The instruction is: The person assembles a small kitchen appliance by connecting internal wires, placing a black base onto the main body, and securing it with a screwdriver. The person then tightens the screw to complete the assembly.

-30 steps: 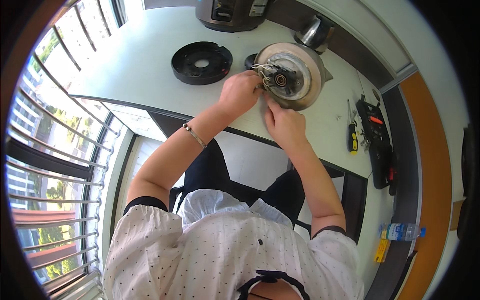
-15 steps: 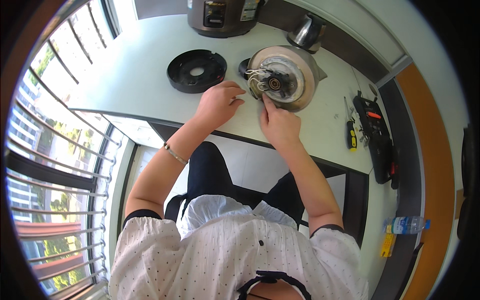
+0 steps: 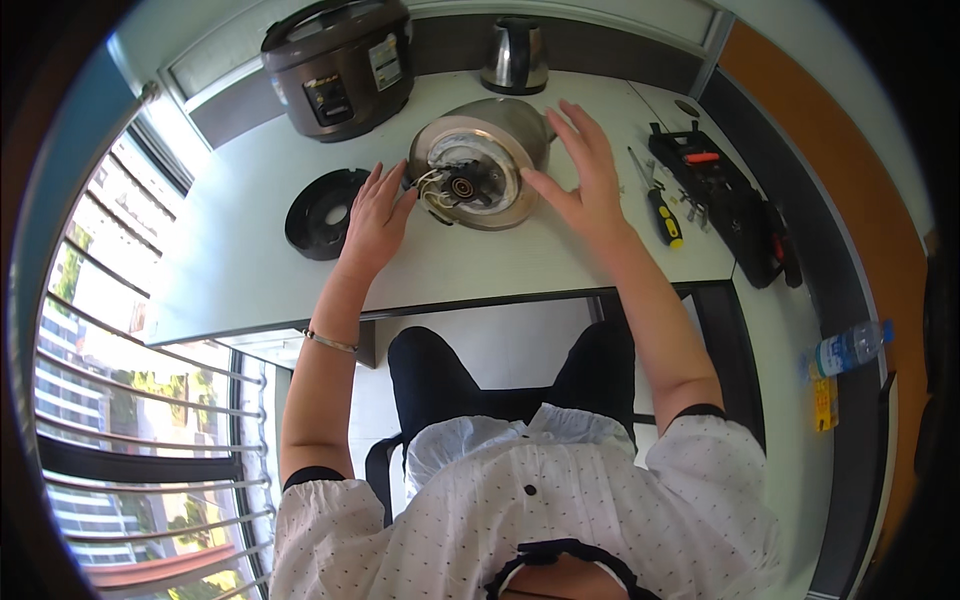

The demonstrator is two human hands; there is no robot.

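Note:
A metal kettle body [image 3: 480,170] lies on its side on the white table [image 3: 480,260], its open underside with wires and a round centre part facing me. My left hand [image 3: 375,215] rests flat beside it on the left, fingers spread, fingertips near the wires. My right hand [image 3: 585,175] hovers open at the kettle's right side, palm toward it, holding nothing. A black round base cover [image 3: 325,212] lies on the table left of my left hand.
A dark rice cooker [image 3: 340,65] and a second steel kettle [image 3: 515,55] stand at the table's far edge. A yellow-handled screwdriver [image 3: 660,212] and a black tool case [image 3: 725,200] lie to the right. A water bottle [image 3: 845,350] sits lower right. Window bars run along the left.
Both hands have come off the kettle's underside and opened, the right one lifting to the kettle's right side. The view has tilted so the rice cooker shows fully.

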